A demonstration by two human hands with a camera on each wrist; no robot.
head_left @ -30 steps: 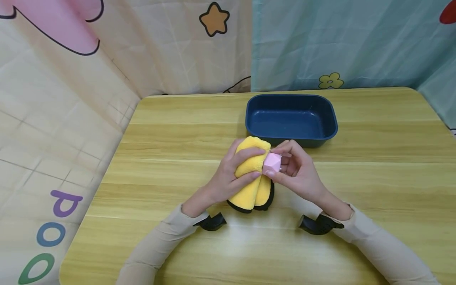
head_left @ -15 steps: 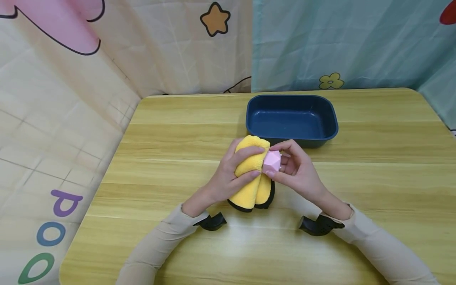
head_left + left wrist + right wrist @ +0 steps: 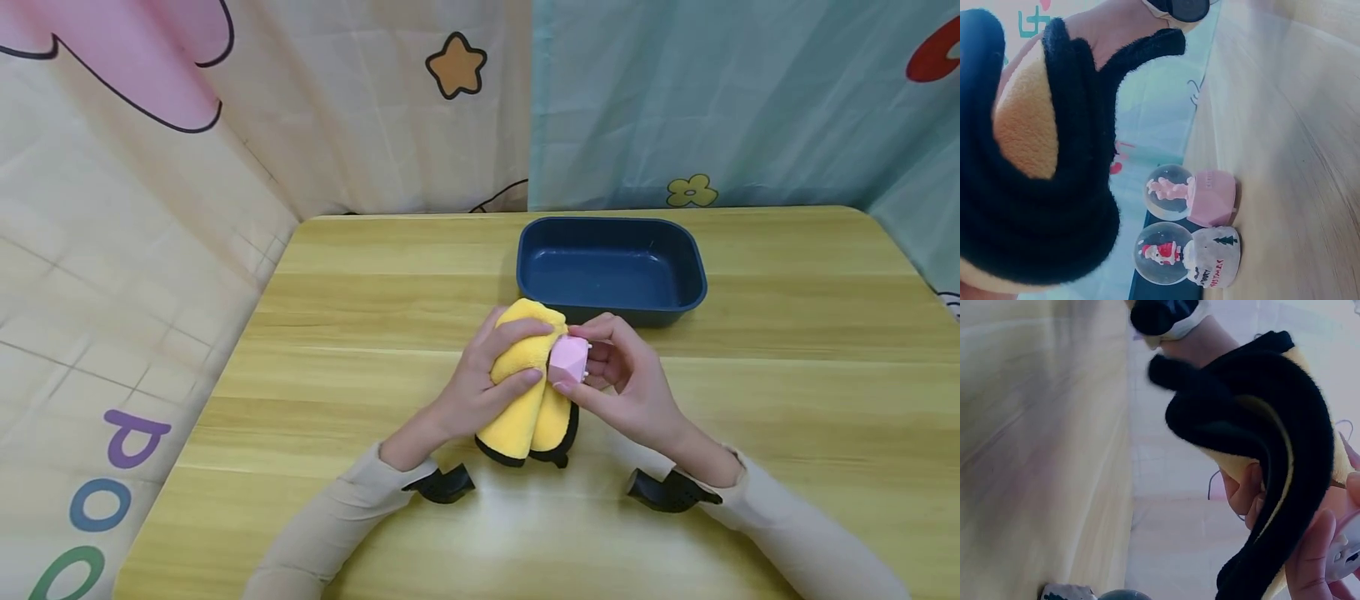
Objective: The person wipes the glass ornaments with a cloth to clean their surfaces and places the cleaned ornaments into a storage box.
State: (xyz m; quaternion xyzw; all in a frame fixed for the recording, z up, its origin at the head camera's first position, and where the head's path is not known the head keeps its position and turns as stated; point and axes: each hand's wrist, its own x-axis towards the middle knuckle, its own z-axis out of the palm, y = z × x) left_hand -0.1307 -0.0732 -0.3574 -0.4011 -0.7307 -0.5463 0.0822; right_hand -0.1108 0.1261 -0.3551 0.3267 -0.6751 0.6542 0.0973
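In the head view, my left hand (image 3: 480, 387) grips a folded yellow towel (image 3: 517, 427) with black edging. Pressed against the towel's right side is a pink faceted snow globe base (image 3: 568, 360), pinched between the thumb and fingers of my right hand (image 3: 637, 387). Its dome is hidden by the towel. Small white feet stick out from the base's right side. The right wrist view shows part of the base's pale underside (image 3: 1346, 555) close to the fingers, with the towel's dark folds (image 3: 1304, 425) beside it.
Two snow globes stand upright on the table in the left wrist view: one with a pink base (image 3: 1213, 199), one with a Santa and a white base (image 3: 1217, 256). My hands block them in the head view. A dark blue bin (image 3: 615, 315) sits just beyond the hands.
The pink base has turned slightly against the towel, showing different facets. Both hands keep their grips. The whole head view has shifted a little, so everything sits lower in it.
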